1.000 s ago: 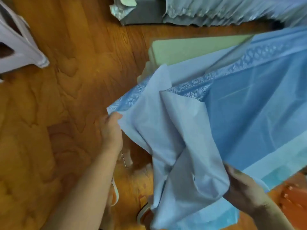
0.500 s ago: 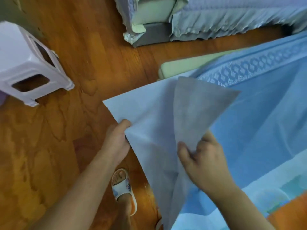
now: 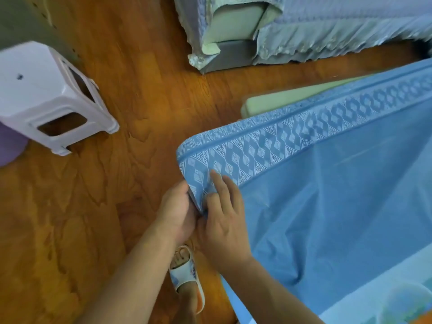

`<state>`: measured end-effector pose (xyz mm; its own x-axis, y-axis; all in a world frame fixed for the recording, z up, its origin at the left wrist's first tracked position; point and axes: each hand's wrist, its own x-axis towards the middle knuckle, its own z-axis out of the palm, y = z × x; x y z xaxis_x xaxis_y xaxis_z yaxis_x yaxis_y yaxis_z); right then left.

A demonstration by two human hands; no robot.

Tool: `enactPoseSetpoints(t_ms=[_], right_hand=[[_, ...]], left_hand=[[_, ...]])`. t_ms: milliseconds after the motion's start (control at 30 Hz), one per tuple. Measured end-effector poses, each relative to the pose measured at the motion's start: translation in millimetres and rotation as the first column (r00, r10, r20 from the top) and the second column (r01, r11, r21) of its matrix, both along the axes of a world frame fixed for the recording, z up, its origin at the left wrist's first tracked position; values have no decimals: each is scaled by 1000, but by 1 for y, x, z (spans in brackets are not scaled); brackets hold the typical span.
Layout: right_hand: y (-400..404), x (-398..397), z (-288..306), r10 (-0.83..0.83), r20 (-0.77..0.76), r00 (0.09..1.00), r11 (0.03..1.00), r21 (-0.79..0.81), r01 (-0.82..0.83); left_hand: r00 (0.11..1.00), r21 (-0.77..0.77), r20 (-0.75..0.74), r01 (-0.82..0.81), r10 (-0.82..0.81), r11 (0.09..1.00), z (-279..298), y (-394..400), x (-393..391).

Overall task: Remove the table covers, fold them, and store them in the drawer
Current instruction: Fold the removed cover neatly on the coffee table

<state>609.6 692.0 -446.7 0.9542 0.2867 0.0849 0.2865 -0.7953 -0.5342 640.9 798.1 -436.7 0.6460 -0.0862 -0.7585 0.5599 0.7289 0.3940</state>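
A blue table cover (image 3: 339,206) with a white patterned border spreads over the right half of the view, folded over on itself. Both hands meet at its near left corner. My left hand (image 3: 176,211) grips the folded edge from the outside, fingers curled under the cloth. My right hand (image 3: 222,216) lies on top of the corner, its index finger stretched along the patterned border and its thumb pinching the edge against the left hand. A pale green tabletop (image 3: 275,101) shows beyond the cover's far edge.
A white plastic stool (image 3: 46,94) stands on the wooden floor (image 3: 93,206) at the left. A bed with a grey-blue frilled cover (image 3: 327,31) runs along the top. My foot in a white slipper (image 3: 187,274) is below the hands.
The pale underside of the cover has been turned over, so the patterned border now faces up. My hands came together at the corner, the right hand moving left and up.
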Motion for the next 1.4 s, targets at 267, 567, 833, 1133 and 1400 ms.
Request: enactPoseSetpoints(t_ms=[267,567,833,1133,1400], right_hand=[[-16,3,-19,131,-232,964,903,-373,-212],[-15,-3,-26,235,-233,944,940,-193,-281],[-30,-24,-34,51,-149,988,981,-178,-78],[-106,-166,24,-896,-167,412,432,-107,896],[-155,-251,93,-855,-299,424,504,-287,815]], left_hand=[[995,-111,-30,-100,97,989,-3,3,-2],[998,-76,-9,-58,58,995,-2,1,-3],[992,221,-67,121,-108,968,7,-6,2],[968,300,-2,241,-252,923,111,-29,13],[997,209,17,70,-75,975,229,-76,44]])
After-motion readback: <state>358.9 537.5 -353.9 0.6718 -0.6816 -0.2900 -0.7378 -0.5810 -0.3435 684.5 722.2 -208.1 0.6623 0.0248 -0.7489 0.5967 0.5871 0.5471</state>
